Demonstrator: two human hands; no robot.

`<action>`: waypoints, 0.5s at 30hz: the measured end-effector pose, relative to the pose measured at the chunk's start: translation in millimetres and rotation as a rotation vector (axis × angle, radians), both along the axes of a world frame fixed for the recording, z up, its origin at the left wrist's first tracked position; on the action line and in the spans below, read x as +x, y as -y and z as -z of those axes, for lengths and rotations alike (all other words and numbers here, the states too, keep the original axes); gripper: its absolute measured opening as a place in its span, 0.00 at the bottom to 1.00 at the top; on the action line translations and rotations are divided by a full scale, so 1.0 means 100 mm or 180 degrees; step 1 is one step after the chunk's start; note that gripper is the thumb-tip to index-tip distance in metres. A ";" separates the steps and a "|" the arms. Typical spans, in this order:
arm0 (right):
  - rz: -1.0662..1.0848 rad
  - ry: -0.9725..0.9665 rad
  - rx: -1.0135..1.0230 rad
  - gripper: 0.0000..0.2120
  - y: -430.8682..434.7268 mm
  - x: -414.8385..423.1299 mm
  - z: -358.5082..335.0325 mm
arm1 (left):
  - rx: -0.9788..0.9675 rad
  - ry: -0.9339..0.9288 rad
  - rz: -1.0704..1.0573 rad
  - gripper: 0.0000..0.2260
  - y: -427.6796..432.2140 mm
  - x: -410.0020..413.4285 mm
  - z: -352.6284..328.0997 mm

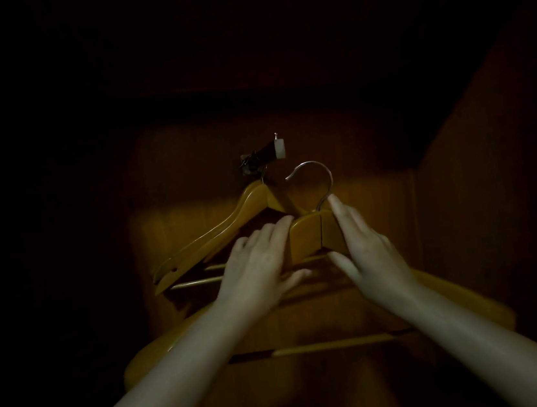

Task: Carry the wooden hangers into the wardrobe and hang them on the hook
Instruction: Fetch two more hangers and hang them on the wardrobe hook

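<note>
Dark wardrobe (484,210): hanger (311,235) held between both hands (301,260).

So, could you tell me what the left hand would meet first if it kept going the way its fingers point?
Probably the hangers already on the hook: the left hand points up and forward toward that hanging bunch. Depth is unclear in this dim view.

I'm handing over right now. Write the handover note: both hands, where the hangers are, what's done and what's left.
Left hand: fingers on the left shoulder of the held wooden hanger; grip hard to judge in the dim light.
Right hand: fingers on its right shoulder, just below the metal hook.
Done: a few wooden hangers already hang from the wardrobe hook on the back panel.
Left: the held hanger's hook is below and right of the wardrobe hook, not yet on it. Lift it over and release.
</note>
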State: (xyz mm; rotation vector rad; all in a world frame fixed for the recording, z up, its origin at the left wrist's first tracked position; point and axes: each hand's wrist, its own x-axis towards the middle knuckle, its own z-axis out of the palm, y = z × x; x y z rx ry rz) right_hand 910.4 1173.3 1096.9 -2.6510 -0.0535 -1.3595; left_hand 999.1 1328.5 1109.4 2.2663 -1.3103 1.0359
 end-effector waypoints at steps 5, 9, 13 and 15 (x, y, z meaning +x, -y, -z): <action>-0.0001 -0.0157 0.0055 0.40 0.21 0.20 -0.25 | 0.0047 0.0526 -0.0754 0.33 0.23 0.26 -0.19; -0.0090 -0.0327 0.0217 0.39 0.32 0.46 -0.50 | -0.0010 0.0209 -0.1097 0.35 0.36 0.48 -0.41; -0.0200 -0.0431 0.0172 0.40 0.39 0.79 -0.70 | -0.0075 0.0049 -0.1285 0.35 0.38 0.71 -0.54; -0.0219 -0.0493 0.0149 0.42 0.40 0.95 -0.75 | -0.0090 -0.0074 -0.1339 0.35 0.38 0.84 -0.58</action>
